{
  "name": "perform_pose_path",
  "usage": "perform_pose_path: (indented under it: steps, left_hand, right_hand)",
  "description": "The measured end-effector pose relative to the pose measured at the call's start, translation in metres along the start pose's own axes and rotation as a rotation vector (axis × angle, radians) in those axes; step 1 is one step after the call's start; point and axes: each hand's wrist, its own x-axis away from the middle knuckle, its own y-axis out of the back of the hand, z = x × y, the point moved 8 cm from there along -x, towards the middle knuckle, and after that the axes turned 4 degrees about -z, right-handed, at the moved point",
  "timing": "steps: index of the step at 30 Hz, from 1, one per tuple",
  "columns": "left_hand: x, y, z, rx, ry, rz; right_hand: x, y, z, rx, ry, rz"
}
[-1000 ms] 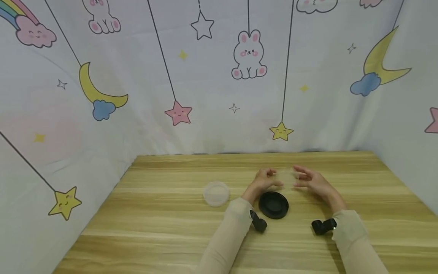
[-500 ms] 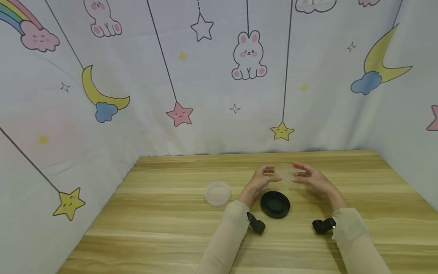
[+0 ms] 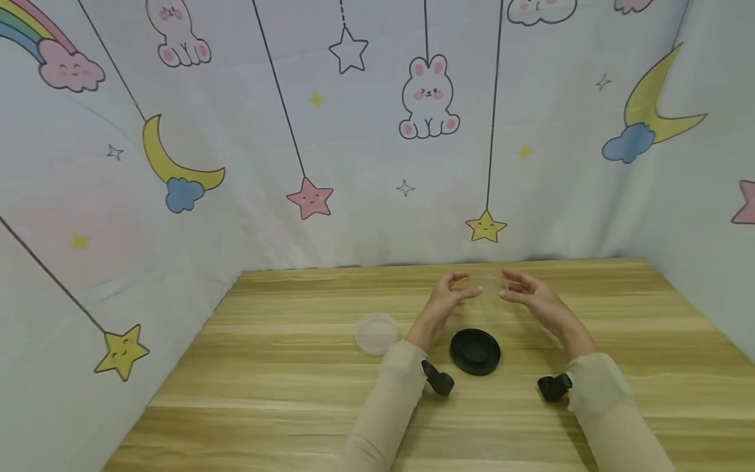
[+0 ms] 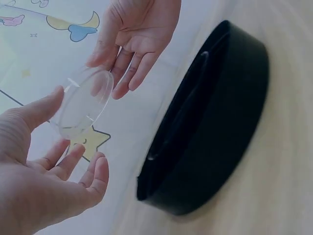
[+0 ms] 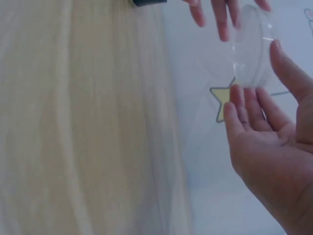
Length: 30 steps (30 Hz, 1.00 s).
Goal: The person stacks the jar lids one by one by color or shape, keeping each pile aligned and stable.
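Observation:
Between both hands is a clear round shallow plastic container (image 4: 84, 103), held above the table. My left hand (image 3: 444, 301) grips its left side, thumb against the wall and fingers beneath. On the opposite side my right hand (image 3: 539, 301) holds it between thumb and fingers. The container is nearly invisible in the head view, but its rim and wall show in the right wrist view, where the same clear container (image 5: 253, 46) stands on edge. Below the hands a black round dish (image 3: 475, 352) with a thick wall lies on the table. Left of it lies a translucent round lid-like disc (image 3: 377, 334).
The wood-grain table (image 3: 283, 393) reaches back to a white cloth (image 3: 366, 229) printed with stars, moons and rabbits. This cloth also hangs at the left and right sides. A small black camera sits on each wrist.
Both hands have risen and moved slightly farther from me with the clear container between them. The black dish and the translucent disc stay put, apart from a small shift of the head view.

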Motion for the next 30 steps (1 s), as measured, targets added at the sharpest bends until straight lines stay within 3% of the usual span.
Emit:
perform_pose_path:
  steps: [9,17,23,30]
  left_hand:
    - [0.006,0.023,-0.036,0.09,-0.105,-0.007]
    - [0.022,0.041,-0.061,0.114,-0.183,0.018]
    - [0.031,0.051,-0.072,0.143,-0.227,0.018]
    - [0.042,0.072,-0.073,0.161,-0.241,0.017]
  right_hand:
    - [-0.007,-0.016,0.036,-0.101,0.059,-0.05]
    - [-0.007,-0.03,0.065,-0.147,0.107,-0.062]
    - [-0.005,-0.036,0.082,-0.162,0.152,-0.08]
    - [-0.004,-0.057,0.096,-0.183,0.181,-0.052]
